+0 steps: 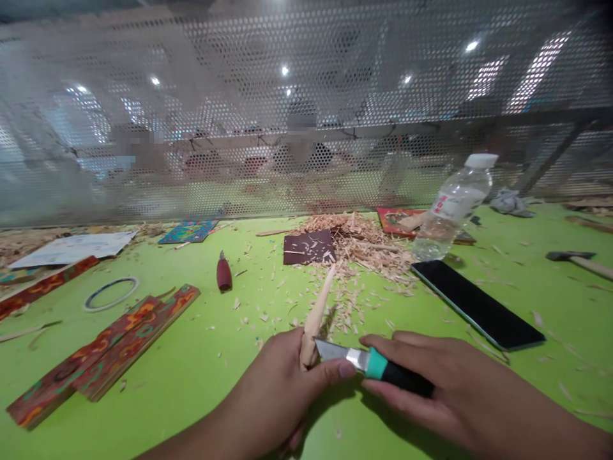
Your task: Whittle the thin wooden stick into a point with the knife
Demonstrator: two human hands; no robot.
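Note:
My left hand (pixel 282 390) is wrapped round the lower end of a pale, whittled wooden stick (pixel 318 309), whose narrow tip points away from me. In my right hand (pixel 440 377) is a carving knife (pixel 378 365) with a black and teal handle. Its blade touches the stick's side just above my left thumb, and the thumb rests by the back of the blade. Beyond the stick's tip lie a dark brown square of sandpaper (pixel 309 248) and a heap of wood shavings (pixel 371 246).
A black phone (pixel 476 303) and a water bottle (pixel 453 207) are on the right, with a hammer (pixel 582 259) farther over. At left lie painted wood strips (pixel 110 348), a tape ring (pixel 111 294) and a red-handled small knife (pixel 223 273). Perforated metal mesh (pixel 239 115) closes off the table's back.

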